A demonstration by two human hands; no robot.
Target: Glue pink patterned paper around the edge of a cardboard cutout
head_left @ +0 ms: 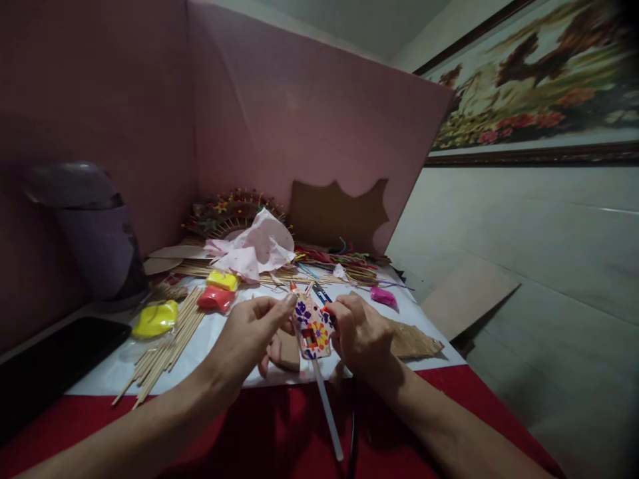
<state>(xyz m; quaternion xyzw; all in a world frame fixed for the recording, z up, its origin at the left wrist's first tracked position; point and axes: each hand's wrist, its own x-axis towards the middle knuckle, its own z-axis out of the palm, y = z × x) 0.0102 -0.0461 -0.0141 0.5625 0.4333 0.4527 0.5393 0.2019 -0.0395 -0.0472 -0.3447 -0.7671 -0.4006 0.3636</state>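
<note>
My right hand [362,329] is wrapped around the handle of a hot glue gun [313,326] with a bright flower pattern. The gun's orange nozzle points away from me. A translucent glue stick [328,412] sticks out of its back end, towards me. My left hand [259,332] is beside the gun, thumb and fingers pinched together near the nozzle; what they hold, if anything, I cannot make out. Under the left fingers lies a piece of brown cardboard [287,352]. Just beyond the gun is a dark-blue utility-knife-like tool [320,293], partly hidden.
Thin wooden sticks [172,342] lie at left among yellow clay packs [157,319] and a red pack [215,299]. A phone-like black slab [60,366] and a purple bin [102,246] stand further left. Crumpled pink cloth [259,243], cut cardboard [334,216] and a magenta pack [384,298] lie behind.
</note>
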